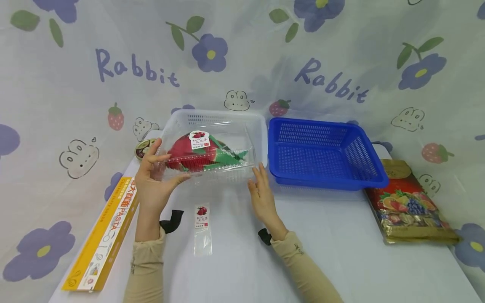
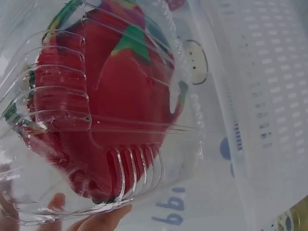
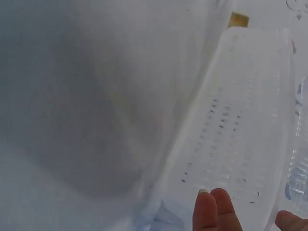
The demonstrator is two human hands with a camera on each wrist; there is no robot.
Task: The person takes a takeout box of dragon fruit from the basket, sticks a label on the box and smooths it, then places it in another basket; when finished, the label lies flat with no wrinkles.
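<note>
a: where is the clear clamshell box (image 1: 206, 158) right now?

b: lifted off the table (image 1: 341, 252), held over the near rim of the white basket (image 1: 182, 120), which stands at the table's far edge, left of the middle. inside the box is a red fruit with green tips (image 1: 189, 155), and a small label sits on its lid.

a: and who has hold of it?

b: the left hand (image 1: 153, 179) grips the box's left end, thumb along the front wall and fingers curled up round the side. the left wrist view shows fingertips (image 2: 103, 221) pressed under the box's ribbed plastic, with the red fruit filling the picture and the white basket's slotted wall to the right.

a: the right hand?

b: the right hand (image 1: 261, 195) is released, fingers straight and pointing up, just beside the box's right end; i cannot tell whether it touches. in the right wrist view its fingertips (image 3: 216, 211) lie in front of the white basket's wall.

a: what else is on the table?

b: a blue basket (image 1: 322, 151) just right of the white one, along the far edge. a gold bag printed with fruit (image 1: 409, 202) by the right edge. a yellow pasta box (image 1: 104, 235) along the left edge. a small clear sleeve with a fruit label (image 1: 202, 229) lies between the forearms, and a round tin (image 1: 143, 148) peeks out near the far left corner.
</note>
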